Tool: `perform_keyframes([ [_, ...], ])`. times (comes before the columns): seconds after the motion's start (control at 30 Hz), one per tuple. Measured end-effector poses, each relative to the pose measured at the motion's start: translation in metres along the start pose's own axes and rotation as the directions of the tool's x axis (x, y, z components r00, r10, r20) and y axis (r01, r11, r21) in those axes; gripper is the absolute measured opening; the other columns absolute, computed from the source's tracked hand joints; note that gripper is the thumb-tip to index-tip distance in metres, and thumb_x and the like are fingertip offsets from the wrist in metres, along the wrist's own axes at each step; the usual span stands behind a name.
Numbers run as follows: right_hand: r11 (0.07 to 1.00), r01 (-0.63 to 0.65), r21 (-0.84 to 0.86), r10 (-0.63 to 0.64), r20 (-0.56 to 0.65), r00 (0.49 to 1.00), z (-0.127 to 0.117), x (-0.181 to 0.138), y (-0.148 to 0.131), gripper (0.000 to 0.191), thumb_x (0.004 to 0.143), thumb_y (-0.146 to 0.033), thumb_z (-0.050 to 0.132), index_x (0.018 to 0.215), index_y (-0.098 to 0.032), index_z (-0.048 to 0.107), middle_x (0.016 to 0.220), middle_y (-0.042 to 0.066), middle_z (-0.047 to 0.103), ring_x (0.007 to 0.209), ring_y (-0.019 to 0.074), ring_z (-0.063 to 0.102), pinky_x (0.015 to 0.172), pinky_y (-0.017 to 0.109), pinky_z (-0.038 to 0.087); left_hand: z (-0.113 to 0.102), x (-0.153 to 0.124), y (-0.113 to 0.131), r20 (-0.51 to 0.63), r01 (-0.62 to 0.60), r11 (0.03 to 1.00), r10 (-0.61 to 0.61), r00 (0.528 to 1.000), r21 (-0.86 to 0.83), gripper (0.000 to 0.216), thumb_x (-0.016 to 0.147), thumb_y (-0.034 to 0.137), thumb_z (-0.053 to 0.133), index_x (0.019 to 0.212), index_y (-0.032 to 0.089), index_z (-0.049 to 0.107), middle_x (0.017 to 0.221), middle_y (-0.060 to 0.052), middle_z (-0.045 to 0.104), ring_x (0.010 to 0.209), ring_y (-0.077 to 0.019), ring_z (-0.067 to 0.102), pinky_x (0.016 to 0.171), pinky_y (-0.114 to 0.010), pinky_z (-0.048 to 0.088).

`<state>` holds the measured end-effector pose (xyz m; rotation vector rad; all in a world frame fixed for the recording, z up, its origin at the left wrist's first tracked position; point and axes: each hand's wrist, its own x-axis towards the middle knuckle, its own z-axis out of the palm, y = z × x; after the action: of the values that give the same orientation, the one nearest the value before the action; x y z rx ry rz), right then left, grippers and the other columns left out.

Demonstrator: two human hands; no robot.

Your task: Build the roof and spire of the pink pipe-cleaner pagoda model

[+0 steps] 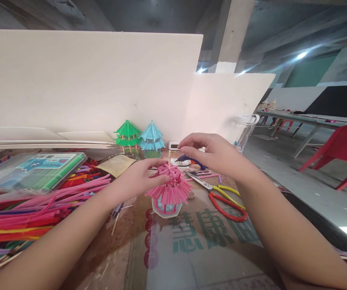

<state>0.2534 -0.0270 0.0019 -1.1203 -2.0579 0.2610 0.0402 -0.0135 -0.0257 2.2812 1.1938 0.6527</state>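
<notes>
A small pink pavilion model (pixel 172 193), made of pipe cleaners, stands on a pale octagonal base on the table. Up from its top sticks a thin wooden stick (pixel 169 158). My left hand (pixel 143 175) has its thumb and fingers around the upper part of the model, closed on it. To the right of the stick's upper end, my right hand (pixel 205 147) hovers with thumb and bent fingers drawn together. Whatever sits between those fingertips, if anything, is too small to make out.
Scissors (pixel 214 191) with red and yellow handles lie right of the model. Bundled colourful pipe cleaners (pixel 49 209) and a clear plastic case (pixel 31 173) fill the left. Green (pixel 127 135) and blue (pixel 152 137) pavilions stand behind, near a white board (pixel 85 80). A clear jug (pixel 243 131) stands back right.
</notes>
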Motion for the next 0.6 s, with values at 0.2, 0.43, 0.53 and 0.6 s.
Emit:
perform_keyframes([
  [0.2,1.0,0.023,-0.01,-0.023,0.0,1.0,0.0001,0.0002,0.0019,0.021,0.087,-0.033,0.054,0.088,-0.019,0.068,0.089,0.004,0.071,0.076,0.0166,0.06,0.068,0.028,0.043,-0.0012,-0.0006,-0.0019,-0.105,-0.055,0.998,0.053,0.993,-0.022,0.058,0.078,0.054,0.06,0.126,0.021,0.058,0.131,-0.007,0.062,0.12,-0.0267,0.057,0.102,-0.038,0.045],
  [0.43,1.0,0.023,-0.014,-0.023,0.015,1.0,0.0014,0.0003,0.0007,0.021,0.088,-0.032,0.053,0.09,-0.018,0.069,0.09,0.004,0.072,0.078,0.0163,0.061,0.069,0.027,0.043,0.0056,0.0031,-0.0039,-0.172,-0.149,0.988,0.141,0.975,-0.035,0.033,0.084,0.044,0.053,0.097,0.019,0.07,0.116,-0.007,0.067,0.112,-0.0236,0.06,0.102,-0.036,0.044],
  [0.53,1.0,0.028,0.004,-0.028,0.05,0.998,0.0029,-0.0008,-0.0001,0.022,0.088,-0.032,0.052,0.09,-0.018,0.069,0.088,0.003,0.071,0.076,0.0155,0.06,0.067,0.026,0.043,0.0032,0.0029,-0.004,-0.126,-0.167,0.986,0.163,0.979,-0.019,0.026,0.083,0.037,0.054,0.093,0.019,0.07,0.11,-0.006,0.068,0.105,-0.0222,0.062,0.097,-0.034,0.046],
  [0.6,0.999,0.036,0.02,-0.037,0.068,0.997,0.0036,-0.0017,-0.0002,0.023,0.088,-0.033,0.052,0.089,-0.018,0.07,0.088,0.003,0.071,0.075,0.0151,0.06,0.065,0.026,0.043,-0.0002,0.0023,-0.0037,-0.111,-0.209,0.978,0.208,0.972,0.001,0.021,0.081,0.034,0.055,0.087,0.02,0.07,0.107,-0.005,0.068,0.105,-0.0219,0.062,0.097,-0.034,0.046],
])
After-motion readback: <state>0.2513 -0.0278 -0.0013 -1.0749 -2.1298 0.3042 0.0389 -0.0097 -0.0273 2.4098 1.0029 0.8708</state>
